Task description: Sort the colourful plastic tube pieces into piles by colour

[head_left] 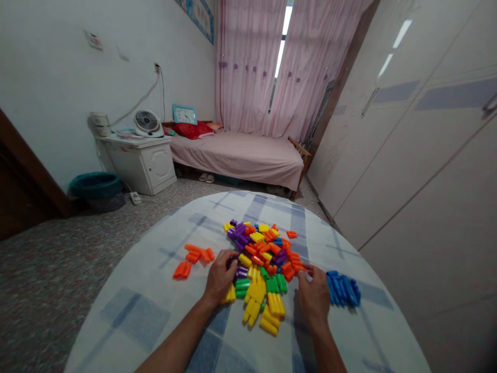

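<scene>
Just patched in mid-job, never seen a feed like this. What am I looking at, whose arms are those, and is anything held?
There is no machine: the picture comes from a camera worn on a person's head, looking forward and down, so the two arms are the wearer's own. A round table under a checked cloth carries a mixed pile of coloured plastic blocks, with an orange group apart on its left and a blue group on its right. The left hand lies on the pile's left edge; the right hand touches orange pieces at its right edge. Whether either grips one is unclear.
</scene>
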Demonstrator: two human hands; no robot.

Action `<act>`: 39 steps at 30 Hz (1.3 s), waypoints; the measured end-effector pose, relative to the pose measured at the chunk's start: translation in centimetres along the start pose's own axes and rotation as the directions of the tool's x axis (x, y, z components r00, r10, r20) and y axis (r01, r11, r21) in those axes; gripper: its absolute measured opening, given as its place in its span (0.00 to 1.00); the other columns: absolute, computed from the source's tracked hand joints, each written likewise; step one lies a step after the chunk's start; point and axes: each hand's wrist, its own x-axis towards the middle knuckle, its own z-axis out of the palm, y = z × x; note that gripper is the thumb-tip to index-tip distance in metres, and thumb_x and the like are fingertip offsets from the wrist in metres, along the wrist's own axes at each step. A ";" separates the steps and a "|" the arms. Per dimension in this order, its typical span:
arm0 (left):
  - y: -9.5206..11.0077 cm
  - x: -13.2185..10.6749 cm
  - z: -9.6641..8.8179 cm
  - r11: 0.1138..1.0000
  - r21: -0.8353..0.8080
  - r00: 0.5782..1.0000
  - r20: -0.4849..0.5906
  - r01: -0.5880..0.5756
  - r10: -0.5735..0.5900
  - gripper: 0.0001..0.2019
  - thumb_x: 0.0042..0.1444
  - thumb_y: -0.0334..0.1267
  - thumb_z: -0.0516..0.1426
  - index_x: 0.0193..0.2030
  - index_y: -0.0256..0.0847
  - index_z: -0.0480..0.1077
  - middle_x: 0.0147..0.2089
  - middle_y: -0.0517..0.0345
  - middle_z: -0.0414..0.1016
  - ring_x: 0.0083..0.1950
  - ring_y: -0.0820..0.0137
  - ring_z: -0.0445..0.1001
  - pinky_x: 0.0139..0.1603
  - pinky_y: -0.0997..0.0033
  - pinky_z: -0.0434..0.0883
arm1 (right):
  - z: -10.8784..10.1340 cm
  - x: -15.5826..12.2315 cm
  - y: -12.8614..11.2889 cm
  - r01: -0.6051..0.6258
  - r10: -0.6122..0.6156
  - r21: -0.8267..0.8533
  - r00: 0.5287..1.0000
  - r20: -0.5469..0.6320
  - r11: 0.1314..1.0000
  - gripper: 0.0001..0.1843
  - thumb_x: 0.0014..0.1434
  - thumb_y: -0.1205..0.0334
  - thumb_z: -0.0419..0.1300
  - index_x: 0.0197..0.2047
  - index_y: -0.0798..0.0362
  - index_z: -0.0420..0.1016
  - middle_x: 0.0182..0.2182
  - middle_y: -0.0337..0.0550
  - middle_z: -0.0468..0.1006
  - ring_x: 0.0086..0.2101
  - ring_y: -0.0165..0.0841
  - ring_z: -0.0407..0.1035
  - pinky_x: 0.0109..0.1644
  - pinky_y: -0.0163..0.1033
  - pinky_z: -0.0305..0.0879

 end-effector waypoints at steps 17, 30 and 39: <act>0.4 -0.2 -0.3 0.996 -0.012 0.996 -0.018 0.087 -0.087 0.11 0.56 0.39 0.53 0.43 0.41 0.72 0.41 0.54 0.76 0.43 0.65 0.74 0.46 0.65 0.70 | 3.9 -1.1 0.3 0.092 -0.091 0.053 0.996 -0.020 0.994 0.22 0.61 0.50 0.46 0.48 0.55 0.69 0.45 0.51 0.73 0.45 0.41 0.65 0.51 0.44 0.58; 1.0 -0.7 -0.2 0.997 0.051 0.996 0.061 0.059 -0.062 0.14 0.53 0.37 0.56 0.46 0.43 0.73 0.46 0.53 0.76 0.49 0.64 0.74 0.53 0.62 0.69 | 3.9 -0.7 0.0 0.115 -0.114 0.073 0.993 -0.009 0.991 0.20 0.60 0.52 0.47 0.47 0.54 0.70 0.44 0.50 0.73 0.44 0.40 0.65 0.49 0.42 0.59; 0.9 -1.1 -0.2 0.994 -0.074 0.985 -0.148 0.079 -0.090 0.12 0.56 0.40 0.55 0.45 0.41 0.73 0.44 0.53 0.76 0.47 0.65 0.74 0.50 0.64 0.71 | 4.0 -0.6 0.3 0.135 -0.135 0.070 0.991 -0.012 0.988 0.17 0.60 0.54 0.47 0.45 0.53 0.70 0.42 0.49 0.73 0.44 0.40 0.65 0.48 0.42 0.59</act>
